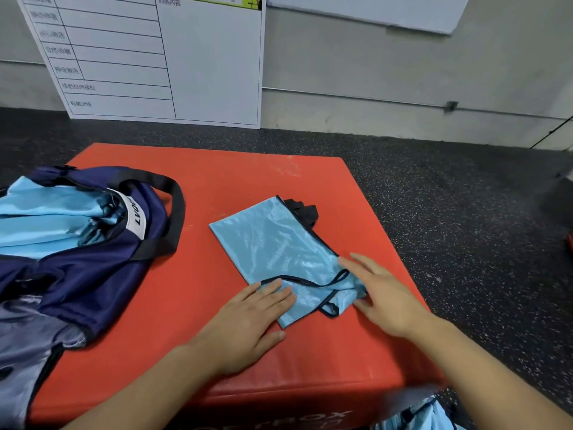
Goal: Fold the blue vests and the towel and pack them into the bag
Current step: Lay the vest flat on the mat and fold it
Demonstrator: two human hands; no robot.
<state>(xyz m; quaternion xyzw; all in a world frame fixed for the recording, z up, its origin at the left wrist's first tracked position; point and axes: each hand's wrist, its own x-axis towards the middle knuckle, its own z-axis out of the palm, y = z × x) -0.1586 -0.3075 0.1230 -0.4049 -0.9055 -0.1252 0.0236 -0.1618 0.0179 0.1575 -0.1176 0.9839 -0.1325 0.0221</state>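
A light blue vest [273,246] with black trim lies folded into a long strip on the red padded box [217,181]. My left hand [248,321] rests flat on the vest's near left corner, fingers straight. Over the near right end of the vest, where the trim bunches, my right hand [381,293] lies open with fingers spread. At the left stands the dark navy bag [93,265] with black straps, its mouth open, and light blue fabric [40,221] shows inside it. More light blue cloth [415,414] hangs at the bottom edge, below the box.
A white board [155,57] with a printed table leans on the grey wall behind the box. Dark speckled rubber floor [465,212] surrounds the box. Grey fabric [24,342] of the bag spills over the box's near left edge.
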